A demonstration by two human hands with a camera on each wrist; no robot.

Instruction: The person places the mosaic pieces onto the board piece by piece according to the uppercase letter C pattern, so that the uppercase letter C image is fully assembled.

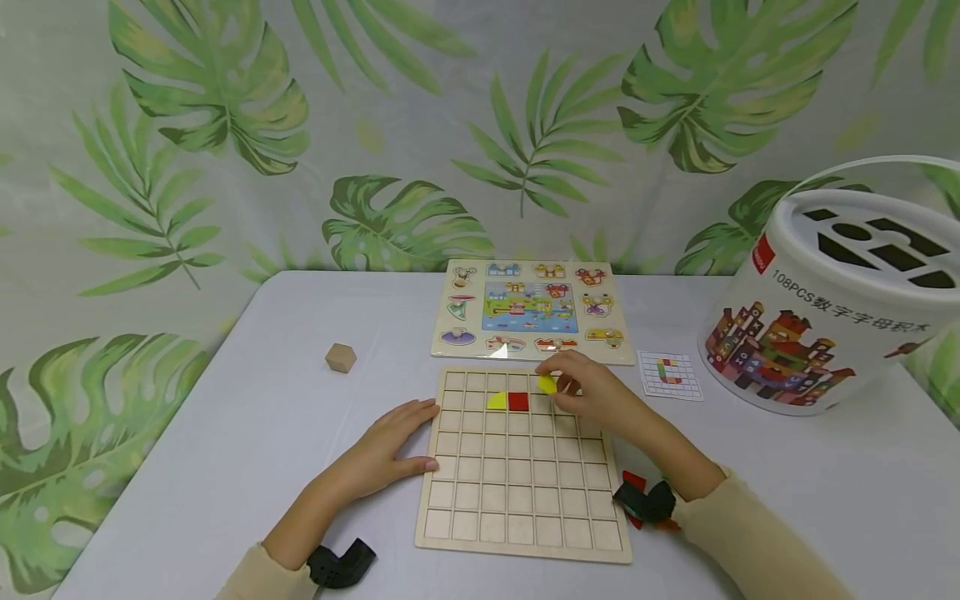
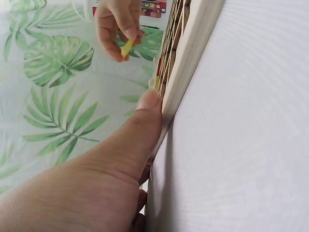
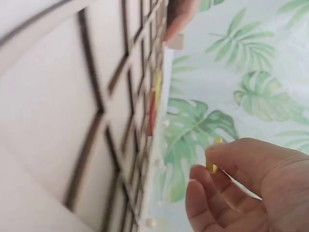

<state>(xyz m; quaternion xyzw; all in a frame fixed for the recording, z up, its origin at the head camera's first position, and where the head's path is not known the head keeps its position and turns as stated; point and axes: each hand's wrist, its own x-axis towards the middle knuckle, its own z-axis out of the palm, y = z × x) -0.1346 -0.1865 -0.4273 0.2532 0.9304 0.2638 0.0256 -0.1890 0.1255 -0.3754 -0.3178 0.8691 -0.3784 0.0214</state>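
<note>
A wooden grid board (image 1: 517,492) lies on the white table in front of me. A yellow triangle piece (image 1: 497,402) and a red square piece (image 1: 518,401) sit in its second row. My right hand (image 1: 592,392) pinches a small yellow piece (image 1: 547,383) above the board's far row; that yellow piece (image 2: 127,48) also shows in the left wrist view and, partly hidden, as a yellow piece (image 3: 212,166) in the right wrist view. My left hand (image 1: 390,442) rests flat with straight fingers against the board's left edge, thumb (image 2: 145,116) pressed to it.
A picture peg puzzle (image 1: 528,312) lies behind the board. A small pattern card (image 1: 669,375) and a large white bucket (image 1: 825,308) stand at the right. A plain wooden cube (image 1: 341,357) sits at the left. Red pieces (image 1: 633,481) lie under my right wrist.
</note>
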